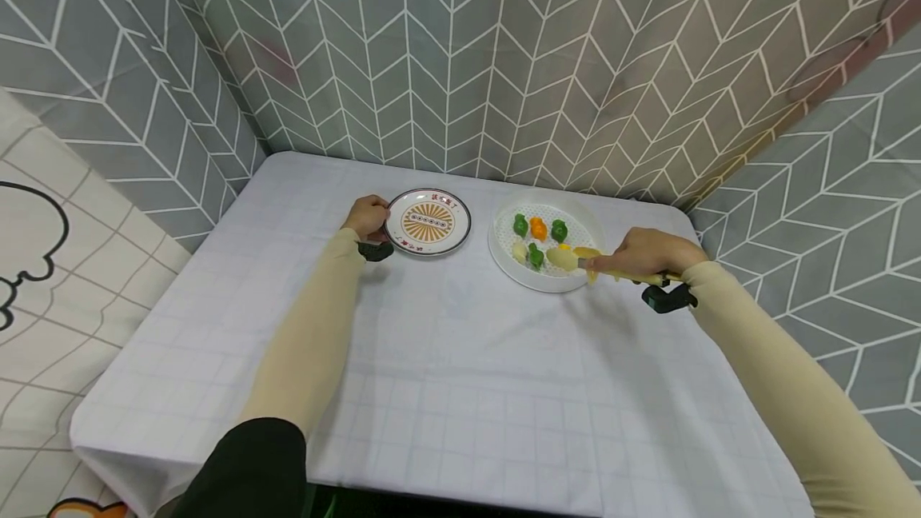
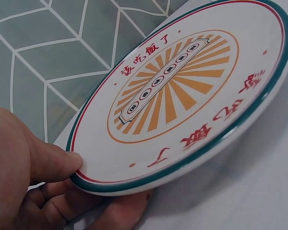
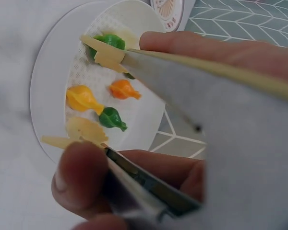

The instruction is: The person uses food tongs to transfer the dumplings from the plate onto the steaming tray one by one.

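Note:
My left hand (image 1: 367,217) pinches the left rim of a round plate (image 1: 428,221). In the left wrist view the thumb lies on the rim of the plate (image 2: 173,91), with fingers underneath. The plate has a dark green border, red characters and an orange sunburst. My right hand (image 1: 640,253) holds tongs (image 1: 564,259) with pale yellow tips over a white round tray (image 1: 496,240). In the right wrist view the tips stand apart, one overlapping a green dumpling-shaped piece (image 3: 114,40). A yellow piece (image 3: 81,98), an orange one (image 3: 124,89) and another green one (image 3: 112,118) lie nearby.
Both dishes are at the far side of a table with a white cloth (image 1: 446,374). A patterned grey curtain (image 1: 460,62) hangs just behind. On the tray's perforated base there is also a pale piece (image 1: 520,253), left of a green one (image 1: 536,256).

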`<action>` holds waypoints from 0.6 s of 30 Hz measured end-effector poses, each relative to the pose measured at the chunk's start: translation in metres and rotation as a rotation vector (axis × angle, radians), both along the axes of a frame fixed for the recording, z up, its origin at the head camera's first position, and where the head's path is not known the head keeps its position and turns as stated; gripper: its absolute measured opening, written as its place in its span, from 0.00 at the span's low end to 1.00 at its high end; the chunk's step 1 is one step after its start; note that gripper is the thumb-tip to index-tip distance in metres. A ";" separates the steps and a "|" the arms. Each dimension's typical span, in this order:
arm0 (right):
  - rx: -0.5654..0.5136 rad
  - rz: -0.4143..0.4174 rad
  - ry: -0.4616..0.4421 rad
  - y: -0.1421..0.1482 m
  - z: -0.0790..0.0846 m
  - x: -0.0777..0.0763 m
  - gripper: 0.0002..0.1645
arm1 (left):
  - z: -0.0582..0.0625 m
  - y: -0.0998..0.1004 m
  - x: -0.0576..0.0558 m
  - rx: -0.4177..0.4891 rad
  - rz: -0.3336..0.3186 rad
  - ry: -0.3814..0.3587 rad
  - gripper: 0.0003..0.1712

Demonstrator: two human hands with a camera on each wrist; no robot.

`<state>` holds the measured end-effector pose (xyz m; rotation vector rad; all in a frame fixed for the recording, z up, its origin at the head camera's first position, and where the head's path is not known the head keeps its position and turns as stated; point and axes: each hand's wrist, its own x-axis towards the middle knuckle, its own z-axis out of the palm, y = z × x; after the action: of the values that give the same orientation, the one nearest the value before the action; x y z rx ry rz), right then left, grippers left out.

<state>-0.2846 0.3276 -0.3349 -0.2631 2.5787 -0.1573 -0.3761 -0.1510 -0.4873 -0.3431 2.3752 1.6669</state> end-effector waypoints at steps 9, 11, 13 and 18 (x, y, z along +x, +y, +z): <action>0.023 -0.005 0.061 0.007 0.012 0.011 0.49 | -0.003 -0.002 -0.005 0.009 0.000 -0.017 0.22; 0.012 -0.012 0.089 0.008 0.015 0.014 0.52 | -0.004 -0.003 -0.007 0.006 0.003 -0.021 0.22; -0.008 -0.016 0.130 0.008 0.017 0.015 0.53 | -0.005 -0.003 -0.008 0.000 0.005 -0.024 0.22; -0.081 -0.025 0.291 0.001 0.016 0.017 0.47 | -0.008 -0.002 -0.009 -0.003 0.013 -0.025 0.22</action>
<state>-0.2674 0.3283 -0.3185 -0.3032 2.8690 -0.2498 -0.3847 -0.1531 -0.4951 -0.3787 2.3627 1.6548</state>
